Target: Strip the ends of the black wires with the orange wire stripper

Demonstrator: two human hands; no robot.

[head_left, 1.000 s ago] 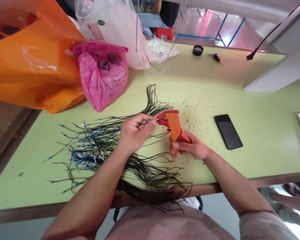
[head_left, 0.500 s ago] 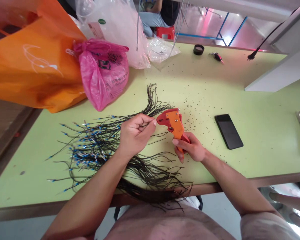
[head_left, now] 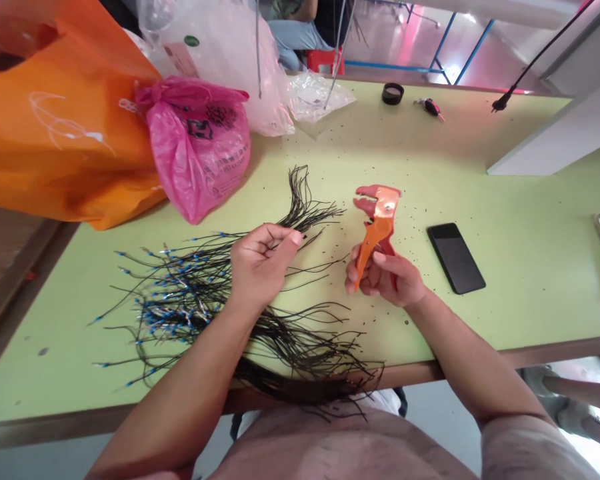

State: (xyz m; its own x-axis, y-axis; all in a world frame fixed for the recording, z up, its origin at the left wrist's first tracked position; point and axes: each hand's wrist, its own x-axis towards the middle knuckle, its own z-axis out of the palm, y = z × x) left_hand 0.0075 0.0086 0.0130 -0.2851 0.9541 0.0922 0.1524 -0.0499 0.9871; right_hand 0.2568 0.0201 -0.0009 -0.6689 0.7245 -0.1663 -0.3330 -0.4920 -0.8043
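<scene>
My left hand (head_left: 263, 267) pinches a thin black wire (head_left: 313, 239) between thumb and fingers, its end poking out past the fingertips. Below and left of that hand spreads a loose bunch of black wires (head_left: 190, 287), many tipped with blue crimp ferrules. My right hand (head_left: 387, 277) grips an orange and red wire stripper (head_left: 379, 220), its jaws pointing up and away from the wire. A gap of bare table separates the stripper from my left hand.
A black phone (head_left: 456, 258) lies right of the stripper, and black clippings dot the green table (head_left: 530, 313). Orange (head_left: 65, 133), pink (head_left: 195, 150) and clear plastic bags (head_left: 220, 67) crowd the far left. A seated person (head_left: 300, 33) is beyond the table.
The stripper has moved right and away from my left hand, turning more upright, and its jaws no longer sit at the wire. My left hand has drawn back slightly.
</scene>
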